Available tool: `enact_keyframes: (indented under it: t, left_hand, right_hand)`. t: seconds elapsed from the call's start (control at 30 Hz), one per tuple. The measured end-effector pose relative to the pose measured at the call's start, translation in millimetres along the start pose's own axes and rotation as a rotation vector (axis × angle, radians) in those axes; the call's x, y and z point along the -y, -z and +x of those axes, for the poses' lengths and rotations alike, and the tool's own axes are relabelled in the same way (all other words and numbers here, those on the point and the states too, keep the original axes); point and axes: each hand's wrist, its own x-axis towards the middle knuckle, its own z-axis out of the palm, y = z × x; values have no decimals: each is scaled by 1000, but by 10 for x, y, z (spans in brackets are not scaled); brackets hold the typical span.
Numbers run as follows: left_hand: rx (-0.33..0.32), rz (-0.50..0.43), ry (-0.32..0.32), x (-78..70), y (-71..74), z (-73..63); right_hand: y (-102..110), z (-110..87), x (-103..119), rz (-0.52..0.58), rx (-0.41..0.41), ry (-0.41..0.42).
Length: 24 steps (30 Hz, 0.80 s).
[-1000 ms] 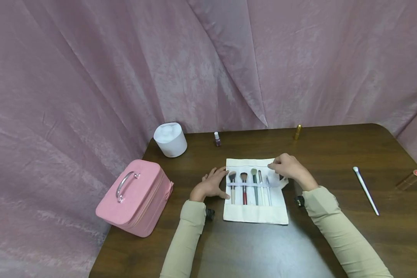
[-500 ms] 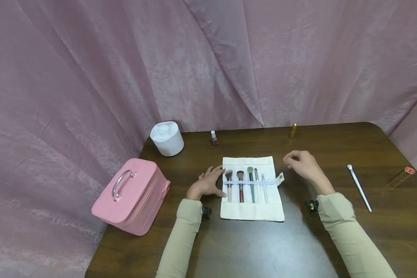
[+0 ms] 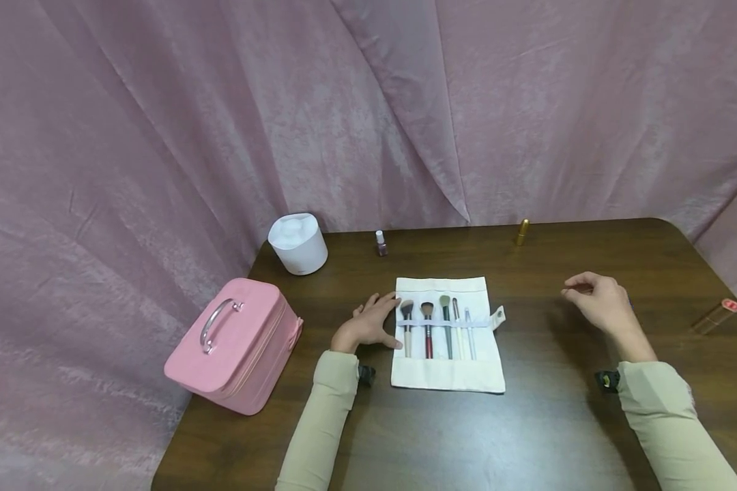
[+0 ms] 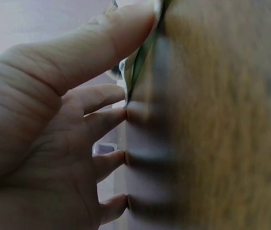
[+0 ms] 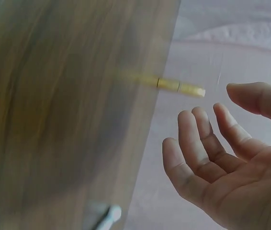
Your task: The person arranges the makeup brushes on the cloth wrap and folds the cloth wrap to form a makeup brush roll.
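Observation:
A white cloth brush roll (image 3: 448, 376) lies unrolled at the middle of the table, several makeup brushes (image 3: 428, 337) tucked under its strap. My left hand (image 3: 368, 329) rests at the roll's left edge with spread fingers; in the left wrist view its thumb (image 4: 102, 43) touches the cloth edge. Well right of the roll, my right hand (image 3: 603, 308) hovers above the table, fingers loosely bent and holding nothing. A white-ended stick (image 5: 109, 216) shows at the bottom of the right wrist view; the hand and arm hide the white brush in the head view.
A pink vanity case (image 3: 233, 341) stands at the left, a white round container (image 3: 299, 247) behind it. Along the back are a nail polish bottle (image 3: 381, 243) and a gold lipstick tube (image 3: 522, 232). A brown tube with a red end (image 3: 716, 316) lies far right.
My right hand has left the brush roll's top right and moved right through the air, over where the white brush was visible. The roll's side tab is uncovered. My left hand stays put.

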Motion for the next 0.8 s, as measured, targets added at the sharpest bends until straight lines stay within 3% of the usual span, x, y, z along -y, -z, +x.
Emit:
enact_keyframes:
  t: [0.4, 0.8]
  left_hand:
    - [-1, -1, -6, -16, 11, -18]
    - [-7, -3, -4, 13, -6, 2]
  right_hand:
    - [334, -134, -381, -149, 35, -23]
    - [518, -195, -583, -289, 136, -140]
